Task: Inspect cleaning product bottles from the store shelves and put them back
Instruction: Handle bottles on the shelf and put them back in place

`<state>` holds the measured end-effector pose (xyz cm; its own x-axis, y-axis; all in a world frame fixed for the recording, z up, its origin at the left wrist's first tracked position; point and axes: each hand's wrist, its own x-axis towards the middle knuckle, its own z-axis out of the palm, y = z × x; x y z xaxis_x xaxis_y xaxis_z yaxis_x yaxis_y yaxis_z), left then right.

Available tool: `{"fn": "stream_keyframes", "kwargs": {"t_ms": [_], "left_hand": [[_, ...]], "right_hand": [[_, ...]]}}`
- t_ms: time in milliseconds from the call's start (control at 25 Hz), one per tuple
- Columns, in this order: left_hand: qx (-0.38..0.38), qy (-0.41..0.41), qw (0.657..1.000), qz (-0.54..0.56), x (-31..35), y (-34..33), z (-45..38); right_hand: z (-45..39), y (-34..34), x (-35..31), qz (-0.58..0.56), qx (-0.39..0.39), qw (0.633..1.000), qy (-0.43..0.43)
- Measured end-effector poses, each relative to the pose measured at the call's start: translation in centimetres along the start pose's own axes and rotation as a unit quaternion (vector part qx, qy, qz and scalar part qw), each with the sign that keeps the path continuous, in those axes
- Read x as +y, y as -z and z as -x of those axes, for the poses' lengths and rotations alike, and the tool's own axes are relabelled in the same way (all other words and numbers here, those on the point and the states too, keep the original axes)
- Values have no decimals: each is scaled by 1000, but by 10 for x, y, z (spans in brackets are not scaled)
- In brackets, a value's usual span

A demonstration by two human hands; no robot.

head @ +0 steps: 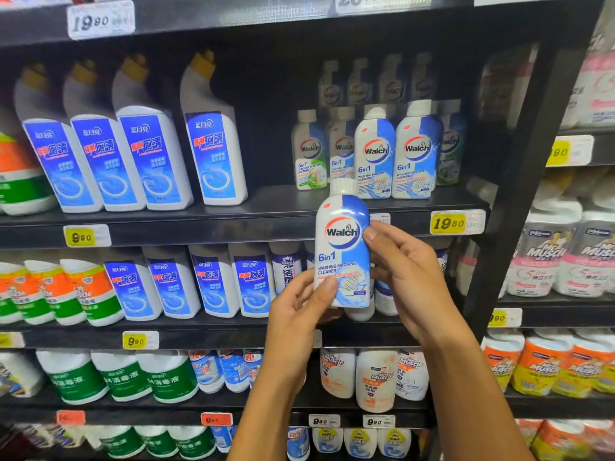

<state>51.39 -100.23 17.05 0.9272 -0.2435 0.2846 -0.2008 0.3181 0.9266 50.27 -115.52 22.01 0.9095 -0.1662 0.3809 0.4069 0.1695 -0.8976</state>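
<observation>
I hold a white and blue Walch 6in1 washing machine cleaner bottle upright in front of the shelves, label facing me. My left hand grips its lower left side, thumb on the label. My right hand grips its right side, thumb pressed beside the logo. More Walch bottles stand in a group on the upper shelf behind, with a gap at the front left of that group.
Blue-labelled toilet cleaner bottles stand at the left of the same shelf and on the shelf below. Mr Muscle bottles fill lower shelves and the right-hand unit. A black upright post divides the units. Yellow price tags line the shelf edges.
</observation>
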Motion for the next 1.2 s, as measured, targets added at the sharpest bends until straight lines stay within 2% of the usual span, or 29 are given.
{"fn": "stream_keyframes", "kwargs": {"t_ms": [200, 280, 360, 480, 600, 720, 960, 1080, 1200], "left_hand": [[8, -35, 999, -22, -2, 1, -6], [4, -56, 996, -69, 1, 3, -15], [-6, -87, 985, -150, 7, 6, -28], [19, -161, 956, -244, 20, 6, -46], [52, -235, 937, -254, 22, 6, -55], [52, -261, 929, -256, 20, 8, -59], [53, -230, 934, -269, 28, 10, -51], [-26, -147, 956, -254, 33, 18, -38], [-98, -100, 977, -163, 42, 18, -23]], "right_hand": [[-1, 4, -4, -20, -59, 998, 12], [-2, 4, -7, 5, -61, 997, 46], [-3, 3, -11, 69, -50, 992, 91], [-1, 3, -16, 152, -85, 975, 141], [2, 1, -20, 158, -111, 965, 176], [2, 1, -23, 152, -110, 964, 186], [5, -2, -21, 152, -99, 965, 190], [4, -3, -24, 138, -57, 973, 176], [-2, -4, -30, 55, -26, 990, 126]]}}
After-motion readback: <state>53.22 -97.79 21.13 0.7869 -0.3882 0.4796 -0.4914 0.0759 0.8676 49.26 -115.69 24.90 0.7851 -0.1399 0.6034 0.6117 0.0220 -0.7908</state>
